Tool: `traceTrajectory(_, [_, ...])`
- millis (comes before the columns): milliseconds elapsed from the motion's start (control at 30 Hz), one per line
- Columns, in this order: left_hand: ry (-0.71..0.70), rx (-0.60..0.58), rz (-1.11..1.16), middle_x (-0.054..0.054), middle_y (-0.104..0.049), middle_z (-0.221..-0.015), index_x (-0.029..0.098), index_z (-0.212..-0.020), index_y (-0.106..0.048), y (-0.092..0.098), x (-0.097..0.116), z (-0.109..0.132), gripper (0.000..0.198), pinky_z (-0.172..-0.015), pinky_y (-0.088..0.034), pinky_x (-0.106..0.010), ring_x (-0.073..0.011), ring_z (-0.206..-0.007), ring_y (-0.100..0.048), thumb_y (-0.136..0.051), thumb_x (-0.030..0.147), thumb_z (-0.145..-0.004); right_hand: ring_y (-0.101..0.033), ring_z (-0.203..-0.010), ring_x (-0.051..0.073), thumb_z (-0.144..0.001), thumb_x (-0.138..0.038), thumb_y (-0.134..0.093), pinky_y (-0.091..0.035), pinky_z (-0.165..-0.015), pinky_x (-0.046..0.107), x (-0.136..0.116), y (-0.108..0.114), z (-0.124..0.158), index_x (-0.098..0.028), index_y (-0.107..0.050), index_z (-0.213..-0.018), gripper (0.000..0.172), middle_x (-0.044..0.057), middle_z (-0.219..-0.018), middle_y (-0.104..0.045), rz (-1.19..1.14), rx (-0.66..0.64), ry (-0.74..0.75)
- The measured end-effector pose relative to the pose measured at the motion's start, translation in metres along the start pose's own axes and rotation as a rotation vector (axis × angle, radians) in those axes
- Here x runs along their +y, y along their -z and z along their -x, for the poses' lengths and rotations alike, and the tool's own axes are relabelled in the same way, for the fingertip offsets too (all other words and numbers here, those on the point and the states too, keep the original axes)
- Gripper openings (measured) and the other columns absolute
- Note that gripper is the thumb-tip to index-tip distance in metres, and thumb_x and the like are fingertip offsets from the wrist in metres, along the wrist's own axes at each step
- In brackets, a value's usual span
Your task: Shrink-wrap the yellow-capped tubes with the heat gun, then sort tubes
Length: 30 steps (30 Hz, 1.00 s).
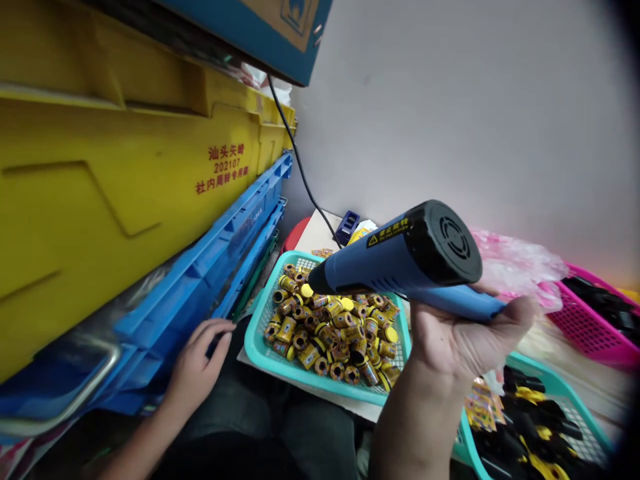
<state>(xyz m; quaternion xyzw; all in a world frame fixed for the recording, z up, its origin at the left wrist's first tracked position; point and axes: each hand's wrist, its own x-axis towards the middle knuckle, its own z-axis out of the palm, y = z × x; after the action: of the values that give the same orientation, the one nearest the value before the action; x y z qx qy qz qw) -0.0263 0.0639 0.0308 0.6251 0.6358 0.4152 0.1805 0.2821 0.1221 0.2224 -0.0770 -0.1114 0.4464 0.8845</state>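
Note:
My right hand (455,343) grips the handle of a blue and black heat gun (373,259), palm turned up. The gun's dark nozzle points left and down, over a turquoise basket (320,388). Inside that basket lies a heap of small yellow and brown labelled pots (345,327), some with yellow lids and others showing dark openings. To the left of the basket, my left hand (207,350) hovers near my leg, thumb and fingers apart and holding nothing.
Stacked yellow (150,173) and blue crates (200,260) wall off the left. A blue carton (260,33) overhangs above, and a black cord (300,160) hangs down behind the basket. At right stand a second turquoise basket (565,380) with black and yellow parts and a pink basket (590,320).

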Motion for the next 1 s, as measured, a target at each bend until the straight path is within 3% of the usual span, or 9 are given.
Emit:
traceTrajectory(133, [0.173, -0.038, 0.079, -0.003, -0.071, -0.076, 0.023, -0.082, -0.066, -0.006, -0.024, 0.069, 0.039, -0.062, -0.055, -0.026, -0.0184, -0.068, -0.067, -0.048, 0.057, -0.084, -0.059, -0.060, 0.008, -0.089, -0.031, -0.050, -0.057, -0.079, 0.035, 0.027, -0.014, 0.001, -0.016, -0.050, -0.063, 0.029, -0.006, -0.060, -0.054, -0.145, 0.022, -0.096])
traceTrajectory(233, [0.387, -0.218, 0.253, 0.000, -0.067, -0.065, 0.023, -0.078, -0.067, -0.025, -0.037, 0.109, 0.042, -0.056, -0.053, -0.024, -0.0171, -0.060, -0.065, -0.052, 0.063, -0.078, -0.058, -0.057, 0.007, -0.091, -0.028, -0.044, -0.057, -0.072, 0.032, 0.041, -0.017, 0.001, -0.016, -0.049, -0.063, 0.031, -0.006, -0.059, -0.054, -0.164, 0.046, -0.114])
traceTrajectory(333, [0.551, -0.353, 0.382, 0.002, -0.056, -0.055, 0.021, -0.080, -0.065, -0.046, -0.048, 0.129, 0.055, -0.039, -0.040, -0.022, -0.0131, -0.042, -0.052, -0.048, 0.072, -0.074, -0.058, -0.058, 0.008, -0.088, -0.026, -0.047, -0.055, -0.067, 0.028, 0.047, -0.014, 0.000, -0.015, -0.050, -0.063, 0.027, -0.005, -0.060, -0.056, -0.114, 0.027, -0.069])
traceTrajectory(433, [0.601, -0.393, 0.425, 0.005, -0.050, -0.054, 0.019, -0.083, -0.062, -0.059, -0.059, 0.130, 0.061, -0.034, -0.028, -0.020, -0.0080, -0.032, -0.038, -0.046, 0.077, -0.072, -0.059, -0.060, 0.009, -0.083, -0.024, -0.051, -0.057, -0.072, 0.032, 0.042, -0.007, -0.002, -0.015, -0.052, -0.065, 0.021, -0.005, -0.061, -0.057, -0.075, 0.018, -0.051])
traceTrajectory(533, [0.625, -0.408, 0.454, 0.006, -0.050, -0.054, 0.020, -0.085, -0.059, -0.064, -0.065, 0.124, 0.060, -0.035, -0.026, -0.019, -0.0067, -0.031, -0.037, -0.046, 0.076, -0.071, -0.058, -0.058, 0.008, -0.076, -0.022, -0.054, -0.057, -0.079, 0.037, 0.030, 0.004, -0.006, -0.015, -0.052, -0.065, 0.013, -0.006, -0.062, -0.056, -0.043, 0.002, -0.068])
traceTrajectory(700, [0.631, -0.407, 0.476, 0.007, -0.049, -0.053, 0.021, -0.085, -0.058, -0.067, -0.067, 0.122, 0.056, -0.035, -0.025, -0.019, -0.0068, -0.031, -0.038, -0.048, 0.074, -0.071, -0.058, -0.054, 0.009, -0.061, -0.016, -0.059, -0.060, -0.072, 0.034, 0.011, 0.026, -0.012, -0.018, -0.051, -0.066, 0.009, -0.007, -0.061, -0.056, 0.073, 0.051, -0.106])
traceTrajectory(1000, [0.649, -0.395, 0.496, 0.008, -0.050, -0.052, 0.021, -0.085, -0.057, -0.069, -0.066, 0.125, 0.051, -0.034, -0.026, -0.019, -0.0068, -0.030, -0.037, -0.051, 0.070, -0.071, -0.066, -0.062, 0.013, -0.065, -0.012, -0.051, -0.060, -0.066, 0.033, -0.008, 0.060, -0.025, -0.016, -0.050, -0.063, 0.004, -0.006, -0.064, -0.064, 0.036, 0.051, -0.211])
